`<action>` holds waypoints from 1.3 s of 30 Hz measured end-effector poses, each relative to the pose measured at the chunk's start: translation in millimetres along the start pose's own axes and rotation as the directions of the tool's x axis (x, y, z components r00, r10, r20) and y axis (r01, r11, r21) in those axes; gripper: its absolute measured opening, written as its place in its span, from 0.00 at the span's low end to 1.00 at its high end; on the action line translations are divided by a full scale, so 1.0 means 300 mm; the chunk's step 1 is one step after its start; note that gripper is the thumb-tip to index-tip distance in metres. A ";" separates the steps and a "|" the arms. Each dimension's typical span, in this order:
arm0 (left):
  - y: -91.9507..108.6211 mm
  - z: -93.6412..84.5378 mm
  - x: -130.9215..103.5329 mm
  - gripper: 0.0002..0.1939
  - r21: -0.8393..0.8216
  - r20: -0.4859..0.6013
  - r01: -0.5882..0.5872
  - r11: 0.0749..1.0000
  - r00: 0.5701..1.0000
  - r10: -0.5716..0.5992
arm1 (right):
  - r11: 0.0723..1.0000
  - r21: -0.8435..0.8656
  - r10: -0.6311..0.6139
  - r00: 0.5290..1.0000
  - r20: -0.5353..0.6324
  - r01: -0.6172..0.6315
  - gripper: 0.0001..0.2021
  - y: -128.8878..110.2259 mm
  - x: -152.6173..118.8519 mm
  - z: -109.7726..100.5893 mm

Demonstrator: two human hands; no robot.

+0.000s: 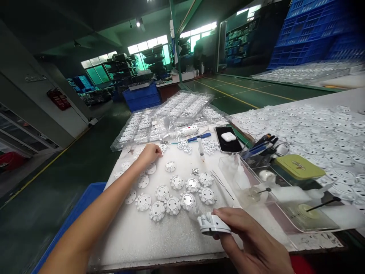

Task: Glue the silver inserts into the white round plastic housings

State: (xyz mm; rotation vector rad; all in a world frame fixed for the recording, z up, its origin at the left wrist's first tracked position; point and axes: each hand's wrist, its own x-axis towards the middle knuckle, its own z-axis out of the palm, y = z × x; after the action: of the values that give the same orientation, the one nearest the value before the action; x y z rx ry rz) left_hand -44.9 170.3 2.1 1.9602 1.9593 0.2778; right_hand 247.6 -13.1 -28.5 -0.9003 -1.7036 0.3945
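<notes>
1. The white round part (214, 224) is in the right hand (253, 236), above the front of the white work surface (176, 245). It is seen nearly edge-on, its small knobs showing on the upper left and a dark slot in its rim.
2. The right hand is clamped on this part, one digit over its upper side and another beneath its lower edge. The part's right end lies between the fingertips; the rest projects leftward, clear of the grip.
3. Just left of the part and farther back, knobbed discs (172, 205) lie flat in a loose cluster, well below the grip.
4. The left hand (149, 154) reaches far across, fingers curled in beside small white pieces (163, 148); I cannot tell whether they are closed on one. Smooth-edged discs (143, 181) lie near its wrist and forearm.
5. Beyond the knobbed discs are silver bits (195, 171), with tweezers (222, 185) to the right and a syringe (201, 150) standing upright behind.
6. Farther back, a white case (228, 137) rests on a phone (221, 144), near a blue-handled tool (203, 136).
7. Filled clear trays (182, 104) overlap at the back; more white discs (285, 125) cover the surface at right, behind a yellow-green tin (299, 166).
</notes>
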 end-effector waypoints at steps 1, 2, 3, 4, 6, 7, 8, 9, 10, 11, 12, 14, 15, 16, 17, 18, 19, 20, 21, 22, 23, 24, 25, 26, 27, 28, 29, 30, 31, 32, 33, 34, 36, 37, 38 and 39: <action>-0.003 0.013 0.005 0.14 0.008 -0.016 0.007 1.000 1.000 -0.007 | 1.000 0.003 -0.007 1.000 0.001 0.007 0.09 0.005 -0.002 0.001; -0.006 0.022 0.007 0.15 0.012 -0.031 0.013 1.000 0.999 -0.013 | 1.000 0.003 -0.011 1.000 0.002 0.011 0.10 0.010 -0.004 0.001; -0.011 0.029 0.008 0.15 0.012 -0.041 0.017 1.000 0.999 -0.016 | 1.000 0.000 -0.014 1.000 0.000 0.014 0.11 0.014 -0.007 0.001; -0.016 0.034 0.008 0.15 0.009 -0.048 0.020 1.000 0.999 -0.020 | 1.000 -0.007 -0.015 1.000 0.003 0.015 0.11 0.017 -0.010 0.000; -0.027 0.041 0.005 0.15 -0.006 -0.054 0.027 1.000 0.998 -0.027 | 1.000 -0.015 -0.017 1.000 0.007 0.017 0.12 0.019 -0.013 0.000; -0.031 0.043 0.003 0.15 -0.018 -0.055 0.031 0.999 0.998 -0.032 | 1.000 -0.012 -0.021 1.000 0.015 0.021 0.12 0.019 -0.014 0.000; -0.033 0.043 0.000 0.15 -0.034 -0.058 0.036 0.999 0.998 -0.037 | 1.000 -0.001 -0.025 0.999 0.024 0.025 0.12 0.017 -0.014 0.002; -0.033 0.042 -0.005 0.15 -0.053 -0.062 0.040 0.998 0.997 -0.043 | 0.999 0.013 -0.036 0.999 0.031 0.036 0.13 0.015 -0.013 0.004; -0.030 0.037 -0.012 0.15 -0.078 -0.067 0.042 0.996 0.997 -0.047 | 0.998 0.028 -0.051 0.998 0.035 0.050 0.14 0.012 -0.013 0.006; -0.022 0.029 -0.024 0.14 -0.106 -0.074 0.042 0.993 0.996 -0.050 | 0.997 0.040 -0.073 0.997 0.029 0.072 0.14 0.009 -0.012 0.009; -0.009 0.017 -0.040 0.13 -0.139 -0.083 0.038 0.990 0.995 -0.050 | 0.995 0.042 -0.095 0.995 0.027 0.093 0.15 0.007 -0.012 0.013; 0.033 -0.018 -0.096 0.10 -0.221 -0.103 0.017 0.975 0.994 -0.040 | 0.992 0.025 -0.125 0.992 0.018 0.124 0.17 0.004 -0.013 0.018; 0.063 -0.038 -0.137 0.10 -0.270 -0.112 0.000 0.963 0.993 -0.031 | 0.993 0.015 -0.121 0.992 0.023 0.121 0.18 0.003 -0.015 0.021; 0.096 -0.056 -0.187 0.11 -0.328 -0.117 -0.021 0.944 0.993 -0.019 | 0.993 0.010 -0.121 0.992 0.027 0.121 0.19 0.003 -0.016 0.022; 0.132 -0.070 -0.245 0.13 -0.389 -0.105 -0.043 0.920 0.994 0.001 | 0.992 0.006 -0.128 0.991 0.027 0.128 0.20 0.004 -0.017 0.024; 0.170 -0.078 -0.308 0.13 -0.447 -0.089 -0.067 0.892 0.996 0.030 | 0.990 0.004 -0.140 0.990 0.022 0.140 0.20 0.004 -0.016 0.025; 0.207 -0.079 -0.372 0.12 -0.538 -0.067 -0.103 0.836 0.995 0.079 | 0.988 0.004 -0.156 0.988 0.018 0.156 0.21 0.004 -0.014 0.025; 0.242 -0.073 -0.435 0.09 -0.739 -0.012 -0.115 0.664 0.987 0.158 | 0.985 0.002 -0.171 0.985 0.021 0.171 0.21 0.002 -0.011 0.026; 0.274 -0.061 -0.492 0.07 -0.866 0.051 -0.068 0.495 0.973 0.223 | 0.984 0.001 -0.180 0.983 0.027 0.180 0.21 -0.001 -0.006 0.027; 0.300 -0.045 -0.540 0.06 -0.923 0.103 -0.007 0.386 0.960 0.262 | 0.984 0.004 -0.180 0.983 0.045 0.180 0.21 -0.005 0.001 0.028; 0.322 -0.026 -0.577 0.05 -0.952 0.120 0.035 0.305 0.957 0.265 | 0.985 0.012 -0.172 0.983 0.071 0.171 0.21 -0.010 0.008 0.029; 0.337 -0.006 -0.603 0.05 -0.965 0.139 0.071 0.253 0.954 0.265 | 0.986 0.024 -0.167 0.981 0.097 0.166 0.22 -0.016 0.016 0.030; 0.345 0.012 -0.619 0.06 -0.970 0.157 0.101 0.220 0.955 0.253 | 0.985 0.038 -0.170 0.978 0.122 0.166 0.21 -0.022 0.022 0.032; 0.347 0.028 -0.628 0.07 -0.972 0.171 0.123 0.201 0.956 0.239 | 0.984 0.051 -0.178 0.974 0.142 0.172 0.21 -0.028 0.028 0.034; 0.344 0.042 -0.632 0.08 -0.971 0.187 0.142 0.194 0.954 0.235 | 0.982 0.062 -0.188 0.970 0.157 0.180 0.21 -0.032 0.031 0.035; 0.337 0.051 -0.633 0.09 -0.968 0.197 0.152 0.199 0.952 0.235 | 0.980 0.069 -0.196 0.966 0.165 0.187 0.22 -0.036 0.031 0.036; 0.328 0.058 -0.634 0.10 -0.964 0.199 0.148 0.219 0.951 0.235 | 0.978 0.071 -0.203 0.965 0.168 0.194 0.22 -0.038 0.030 0.038; 0.318 0.062 -0.636 0.11 -0.959 0.186 0.123 0.257 0.954 0.235 | 0.978 0.066 -0.208 0.963 0.172 0.199 0.21 -0.039 0.026 0.040; 0.307 0.064 -0.639 0.11 -0.948 0.154 0.075 0.310 0.959 0.240 | 0.978 0.058 -0.209 0.963 0.171 0.202 0.21 -0.040 0.020 0.042; 0.295 0.065 -0.644 0.10 -0.927 0.101 -0.002 0.375 0.962 0.253 | 0.980 0.045 -0.200 0.965 0.168 0.196 0.20 -0.041 0.014 0.046; 0.283 0.066 -0.651 0.08 -0.891 0.029 -0.105 0.441 0.958 0.285 | 0.982 0.034 -0.189 0.968 0.165 0.186 0.19 -0.042 0.009 0.049; 0.271 0.067 -0.657 0.07 -0.839 -0.045 -0.218 0.498 0.941 0.337 | 0.985 0.029 -0.172 0.971 0.166 0.170 0.18 -0.043 0.004 0.053; 0.246 0.075 -0.670 0.14 -0.729 -0.145 -0.411 0.547 0.874 0.463 | 0.991 0.058 -0.127 0.976 0.176 0.118 0.19 -0.048 0.000 0.059; 0.233 0.083 -0.675 0.19 -0.691 -0.171 -0.471 0.548 0.843 0.510 | 0.991 0.087 -0.113 0.976 0.186 0.098 0.19 -0.050 0.000 0.061; 0.222 0.095 -0.680 0.22 -0.665 -0.187 -0.505 0.550 0.826 0.532 | 0.990 0.113 -0.107 0.974 0.202 0.085 0.18 -0.052 0.003 0.061; 0.213 0.109 -0.686 0.24 -0.649 -0.204 -0.517 0.559 0.825 0.527 | 0.988 0.132 -0.107 0.969 0.223 0.079 0.17 -0.053 0.005 0.058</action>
State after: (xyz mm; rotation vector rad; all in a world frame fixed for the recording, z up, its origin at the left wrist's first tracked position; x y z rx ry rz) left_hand 22.1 -36.3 18.8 1.9158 0.9408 0.9857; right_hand 225.6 -19.2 -22.8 -0.7030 -1.9027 0.5510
